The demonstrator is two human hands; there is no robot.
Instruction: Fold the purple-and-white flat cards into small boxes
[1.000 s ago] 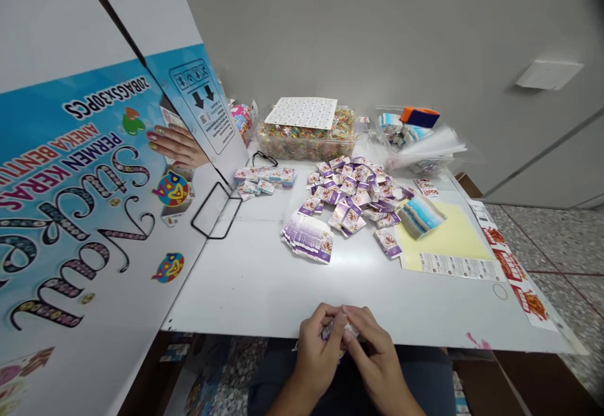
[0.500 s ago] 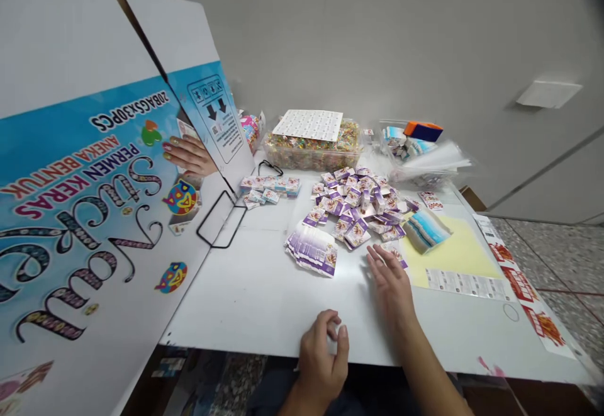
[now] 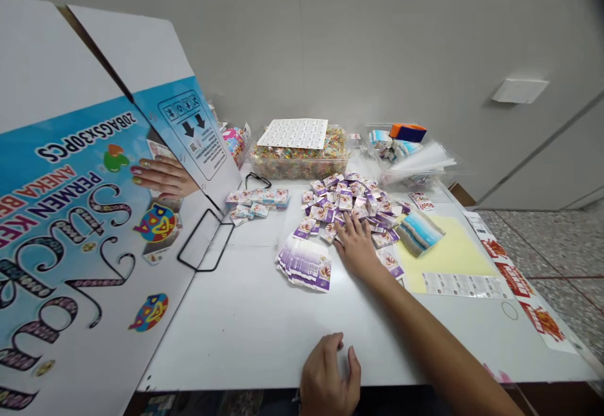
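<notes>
My right hand (image 3: 358, 247) reaches across the table with its fingers spread on the near edge of a heap of small purple-and-white boxes (image 3: 345, 199). Its fingertips touch the boxes, and nothing is visibly gripped. Just left of it lies a fanned stack of flat purple-and-white cards (image 3: 304, 264). At the table's front edge, my left hand (image 3: 329, 372) rests half curled, thumb and forefinger apart, with nothing showing between them.
A large printed carton (image 3: 113, 233) stands on the left by a black wire stand (image 3: 206, 240). Behind the heap are a clear tub (image 3: 299, 167) of colourful pieces and a plastic tray (image 3: 410, 180). Small blue boxes (image 3: 258, 202) sit left; a yellow sheet (image 3: 457, 252) lies right.
My right hand has moved forward and left from the table surface onto the heap of boxes. My left hand stays curled near the front edge. The view has shifted slightly.
</notes>
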